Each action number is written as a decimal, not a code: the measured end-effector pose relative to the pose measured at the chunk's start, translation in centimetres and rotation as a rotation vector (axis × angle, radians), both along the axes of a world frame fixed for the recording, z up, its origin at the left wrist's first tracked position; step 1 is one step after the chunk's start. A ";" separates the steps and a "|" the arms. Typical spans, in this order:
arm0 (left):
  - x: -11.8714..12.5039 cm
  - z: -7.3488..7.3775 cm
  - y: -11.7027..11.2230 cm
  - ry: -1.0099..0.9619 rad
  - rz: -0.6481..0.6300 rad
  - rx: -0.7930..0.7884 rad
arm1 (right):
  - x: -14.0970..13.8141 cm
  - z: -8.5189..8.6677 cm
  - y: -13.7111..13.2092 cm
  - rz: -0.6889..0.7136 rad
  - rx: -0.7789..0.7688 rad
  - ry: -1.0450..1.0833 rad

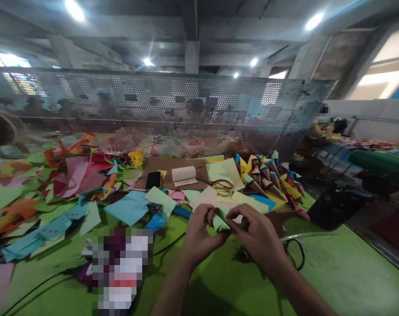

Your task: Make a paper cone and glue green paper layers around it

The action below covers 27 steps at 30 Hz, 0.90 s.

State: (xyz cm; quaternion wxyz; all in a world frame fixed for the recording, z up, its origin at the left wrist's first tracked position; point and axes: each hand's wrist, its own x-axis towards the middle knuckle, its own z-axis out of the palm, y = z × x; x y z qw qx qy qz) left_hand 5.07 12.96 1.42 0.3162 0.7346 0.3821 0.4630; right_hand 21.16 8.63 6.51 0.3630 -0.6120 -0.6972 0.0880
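Between my hands is a small rolled piece of light green paper with a brown edge at its upper left. My left hand curls round its left side, thumb below and fingers above. My right hand pinches its right end between thumb and fingers. Just beyond my hands lie flat paper sheets and a pair of scissors with red and yellow handles. Behind these, a roll of whitish paper rests on a brown sheet, near a black phone.
Coloured paper scraps pile up on the left of the green table. Several paper cones are heaped at the right back. A perforated metal screen stands behind. A cable crosses the tabletop. A person sits at far right.
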 end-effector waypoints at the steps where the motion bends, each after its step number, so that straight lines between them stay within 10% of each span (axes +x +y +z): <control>1: 0.0 0.0 0.0 -0.001 -0.002 -0.001 | 0.0 -0.1 0.1 0.011 0.008 0.011; 12: 0.1 0.4 -0.2 0.003 -0.071 -0.074 | -0.2 -0.3 0.6 0.033 0.108 -0.209; 27: 0.2 0.4 -0.3 0.038 -0.105 -0.069 | -0.7 4.6 1.4 0.182 0.056 -0.858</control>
